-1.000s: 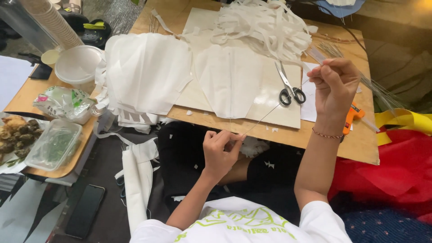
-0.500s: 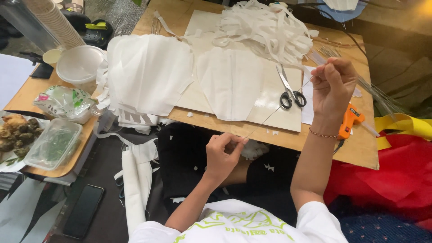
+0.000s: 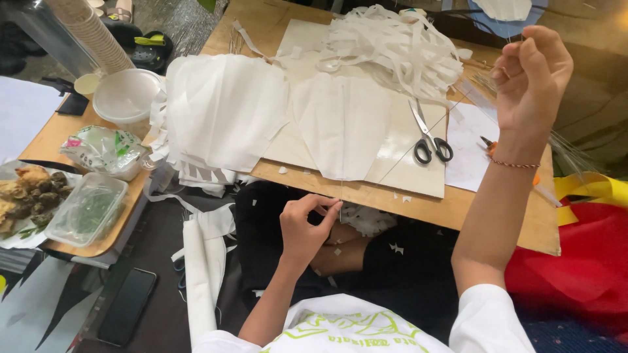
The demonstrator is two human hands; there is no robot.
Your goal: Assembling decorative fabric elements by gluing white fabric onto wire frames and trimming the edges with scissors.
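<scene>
From the head camera, the left hand (image 3: pixel 307 225) sits low and near, just below the near edge of the pale wooden board (image 3: pixel 418 196) lying across the lap. Its thumb and forefinger are pinched shut on the lower end of a thin, nearly invisible thread or sliver (image 3: pixel 392 168), the other fingers loosely curled. The right hand (image 3: pixel 530 82) is raised high at the right, fingers bunched together as if nipping the other end; whether it truly grips anything is too fine to tell. Holding the two ends well apart seems to keep the strand taut.

The strand slants across the board beside a white, pointed sheet of tissue paper (image 3: pixel 343 124) spread flat at the board's middle. Black-handled scissors (image 3: pixel 428 134) lie just right of it, within easy reach. A heap of white paper strips (image 3: pixel 392 46) fills the far side, and a stack of white cut sheets (image 3: pixel 222 111) overhangs the left edge. Further left, a clear plastic food box (image 3: pixel 85 209) rests on a wooden tray (image 3: pixel 114 225).
</scene>
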